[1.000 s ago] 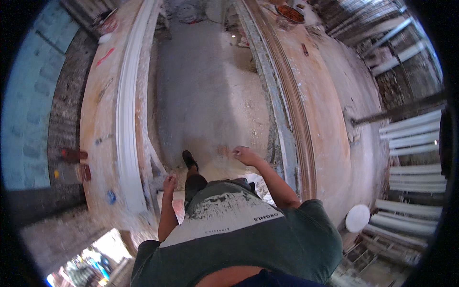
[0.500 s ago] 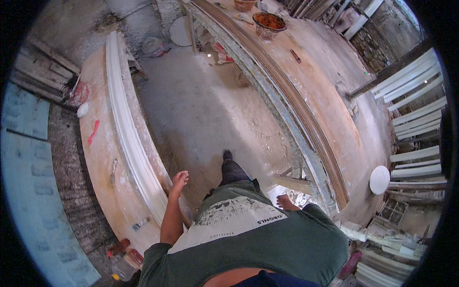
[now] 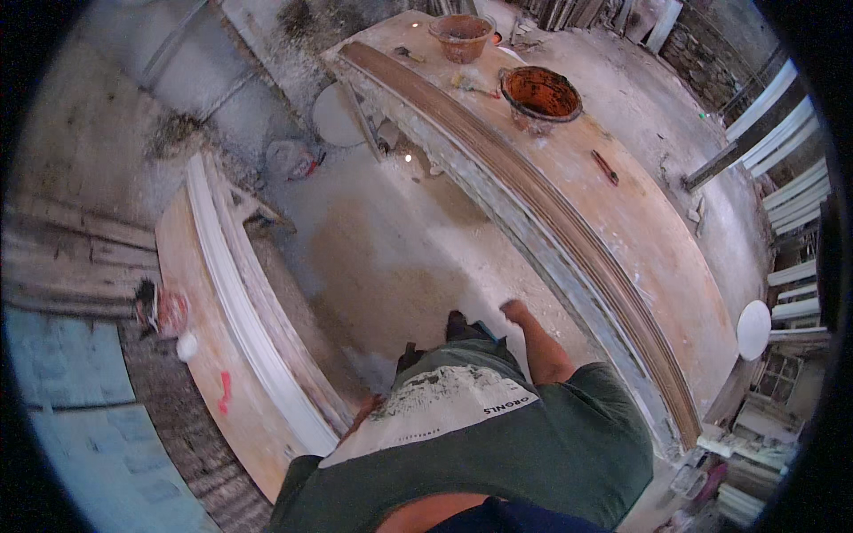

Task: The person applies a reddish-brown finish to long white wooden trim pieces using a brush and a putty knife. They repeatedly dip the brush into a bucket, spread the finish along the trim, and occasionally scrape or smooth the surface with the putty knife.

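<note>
My right hand (image 3: 514,311) hangs in front of me over the floor, near the right workbench. It looks small and rounded, and its fingers do not show clearly; I see nothing in it. Low at my left side, my left hand (image 3: 366,407) is mostly hidden against my shirt, beside the left bench. Nearest to it runs a long white moulding (image 3: 238,298) lying along that bench (image 3: 200,306). A long brown ridged strip (image 3: 551,209) lies along the near edge of the right workbench (image 3: 657,231). Neither hand touches it.
On the right bench stand an orange-stained bucket (image 3: 540,96) and a brown tub (image 3: 462,40), with a red-handled tool (image 3: 604,167) nearby. A red strip (image 3: 224,393) lies on the left bench. A plastic bag (image 3: 291,160) sits on the floor ahead, between the benches.
I have moved forward between the benches, and the view has turned. My right hand has swung forward; my left has dropped back to my side. The buckets now appear closer.
</note>
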`<action>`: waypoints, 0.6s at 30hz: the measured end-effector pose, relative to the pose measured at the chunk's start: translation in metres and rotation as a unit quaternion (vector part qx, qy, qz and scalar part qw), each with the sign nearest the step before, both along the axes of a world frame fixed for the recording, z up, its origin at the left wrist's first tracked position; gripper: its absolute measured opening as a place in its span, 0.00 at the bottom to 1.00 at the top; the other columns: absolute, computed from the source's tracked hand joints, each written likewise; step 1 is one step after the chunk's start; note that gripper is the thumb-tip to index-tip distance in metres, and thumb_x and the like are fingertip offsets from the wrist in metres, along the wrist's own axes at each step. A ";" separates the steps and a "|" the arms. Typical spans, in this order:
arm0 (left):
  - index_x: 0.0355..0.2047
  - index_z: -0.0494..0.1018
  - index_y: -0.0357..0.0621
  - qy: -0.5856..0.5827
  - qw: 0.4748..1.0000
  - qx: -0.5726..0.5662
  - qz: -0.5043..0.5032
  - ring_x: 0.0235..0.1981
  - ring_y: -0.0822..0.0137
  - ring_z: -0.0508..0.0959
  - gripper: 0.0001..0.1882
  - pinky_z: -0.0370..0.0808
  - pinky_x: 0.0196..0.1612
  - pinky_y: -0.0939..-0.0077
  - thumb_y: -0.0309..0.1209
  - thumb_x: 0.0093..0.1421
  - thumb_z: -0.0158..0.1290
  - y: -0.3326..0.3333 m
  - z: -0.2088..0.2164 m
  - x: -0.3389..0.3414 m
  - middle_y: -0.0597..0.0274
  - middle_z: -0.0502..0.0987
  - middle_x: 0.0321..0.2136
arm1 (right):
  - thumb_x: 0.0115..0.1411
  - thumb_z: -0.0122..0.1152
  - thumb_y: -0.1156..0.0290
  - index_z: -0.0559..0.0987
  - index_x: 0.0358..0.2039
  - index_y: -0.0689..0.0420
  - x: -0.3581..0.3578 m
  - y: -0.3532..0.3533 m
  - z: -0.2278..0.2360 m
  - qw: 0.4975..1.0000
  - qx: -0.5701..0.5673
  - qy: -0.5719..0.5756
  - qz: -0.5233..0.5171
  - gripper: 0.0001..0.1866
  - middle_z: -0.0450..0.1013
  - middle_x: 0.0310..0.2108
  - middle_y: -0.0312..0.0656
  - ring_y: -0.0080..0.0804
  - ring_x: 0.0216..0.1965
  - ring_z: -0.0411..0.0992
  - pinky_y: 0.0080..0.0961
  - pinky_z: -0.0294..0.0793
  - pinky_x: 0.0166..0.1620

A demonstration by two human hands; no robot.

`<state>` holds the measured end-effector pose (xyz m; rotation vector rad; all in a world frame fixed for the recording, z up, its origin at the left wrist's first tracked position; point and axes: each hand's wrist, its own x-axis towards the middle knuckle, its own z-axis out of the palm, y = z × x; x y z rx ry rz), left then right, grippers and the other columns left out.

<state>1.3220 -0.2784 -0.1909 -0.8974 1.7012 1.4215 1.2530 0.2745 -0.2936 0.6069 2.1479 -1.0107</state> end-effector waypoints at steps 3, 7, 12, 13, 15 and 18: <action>0.43 0.69 0.48 0.023 0.999 0.005 0.025 0.34 0.62 0.76 0.19 0.72 0.36 0.65 0.44 0.56 0.54 -0.019 0.002 -0.088 0.63 0.75 0.37 | 0.56 0.52 0.56 0.77 0.33 0.62 -0.152 -0.036 0.115 0.952 0.069 0.296 -0.035 0.19 0.75 0.29 0.53 0.50 0.34 0.74 0.40 0.71 0.39; 0.44 0.68 0.47 0.095 0.992 0.070 0.049 0.35 0.60 0.76 0.21 0.73 0.37 0.62 0.45 0.56 0.54 -0.020 -0.033 -0.233 0.61 0.75 0.38 | 0.59 0.53 0.59 0.76 0.35 0.62 -0.312 -0.048 0.223 0.927 -0.010 0.360 -0.104 0.17 0.74 0.26 0.46 0.36 0.30 0.72 0.33 0.69 0.37; 0.43 0.68 0.44 0.152 0.986 0.068 -0.014 0.35 0.62 0.76 0.21 0.72 0.40 0.63 0.46 0.56 0.53 -0.011 -0.043 -0.445 0.61 0.74 0.39 | 0.60 0.54 0.65 0.77 0.37 0.61 -0.447 -0.051 0.262 0.864 -0.066 0.451 -0.213 0.12 0.75 0.29 0.38 0.25 0.31 0.72 0.25 0.71 0.36; 0.43 0.68 0.44 0.184 0.981 0.035 -0.058 0.35 0.63 0.76 0.21 0.72 0.40 0.64 0.45 0.56 0.53 -0.030 -0.062 -0.489 0.61 0.74 0.39 | 0.60 0.54 0.66 0.77 0.38 0.60 -0.475 -0.062 0.277 0.844 -0.110 0.469 -0.237 0.12 0.76 0.29 0.38 0.24 0.31 0.72 0.24 0.71 0.36; 0.41 0.70 0.44 0.173 0.980 0.097 -0.017 0.34 0.66 0.75 0.18 0.73 0.38 0.69 0.43 0.57 0.54 0.030 -0.021 -0.588 0.64 0.75 0.37 | 0.59 0.55 0.66 0.77 0.39 0.60 -0.498 -0.037 0.257 0.826 -0.007 0.450 -0.338 0.12 0.76 0.31 0.39 0.27 0.32 0.73 0.25 0.72 0.37; 0.38 0.71 0.45 0.232 0.964 0.068 -0.114 0.31 0.72 0.74 0.14 0.72 0.35 0.74 0.41 0.58 0.53 0.084 0.040 -0.717 0.68 0.74 0.31 | 0.59 0.55 0.66 0.77 0.40 0.60 -0.538 -0.008 0.256 0.796 0.110 0.437 -0.405 0.13 0.76 0.34 0.42 0.30 0.35 0.74 0.27 0.72 0.39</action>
